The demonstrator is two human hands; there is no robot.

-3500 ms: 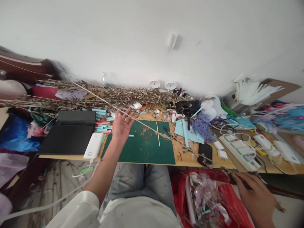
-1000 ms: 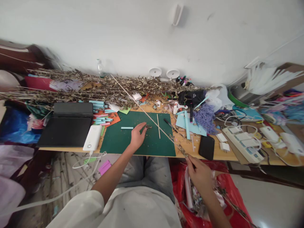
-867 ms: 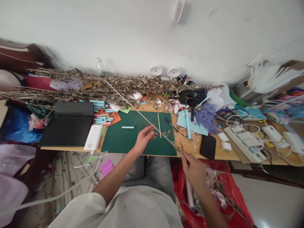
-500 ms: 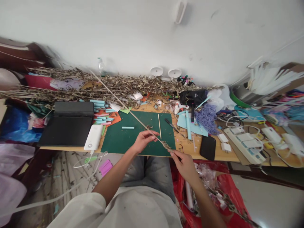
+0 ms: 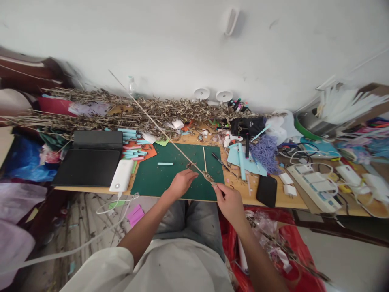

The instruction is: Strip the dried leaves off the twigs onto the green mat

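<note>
A long, thin dried plant stem (image 5: 164, 133) slants across the desk, its bare end up near the wall. Its near end, with dry leaves (image 5: 208, 177) bunched on it, is pinched in my right hand (image 5: 230, 202) at the lower right of the mat. Just below the stem, my left hand (image 5: 183, 183) has its fingers drawn together and looks apart from the stem. What lies in those fingertips, if anything, is too small to make out. Beneath both is a green cutting mat (image 5: 148, 180) bearing a blue paper tube (image 5: 165, 164), a thin wooden stick (image 5: 204, 159), a pen (image 5: 221, 161) and leaf crumbs.
Dried stems (image 5: 170, 109) are heaped along the wall. To the left are a black tablet case (image 5: 88, 168), a white power bank (image 5: 122, 175) and blue paper rolls. A phone (image 5: 266, 190), purple yarn (image 5: 265, 154) and power strip (image 5: 314, 187) lie right. A red bag (image 5: 299, 239) stands below.
My left hand has come off the stem and sits slightly below it. My right hand, still on the leafy end, has moved a little up and left.
</note>
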